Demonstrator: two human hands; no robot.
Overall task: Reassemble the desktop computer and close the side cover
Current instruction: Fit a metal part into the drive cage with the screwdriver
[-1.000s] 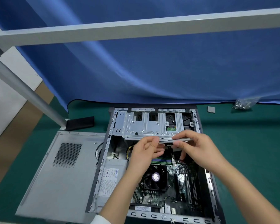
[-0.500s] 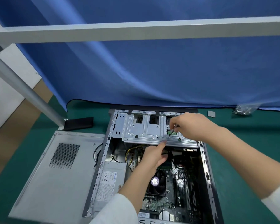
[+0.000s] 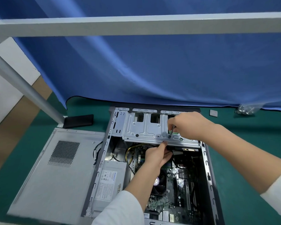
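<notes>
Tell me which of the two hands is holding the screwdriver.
The right hand, up on the metal drive cage, grips the screwdriver. The left hand reaches below the cage's edge with no tool.

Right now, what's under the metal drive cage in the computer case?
Below the drive cage, the left hand reaches in among black cables, touching the cage's front lip. A dark drive edge shows beneath. Anything deeper is hidden by the cage and the right hand.

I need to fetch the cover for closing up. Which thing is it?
Find the open computer case on the green mat. The side cover lies flat just left of it: a large grey metal sheet, the only one with a dotted vent patch.
</notes>
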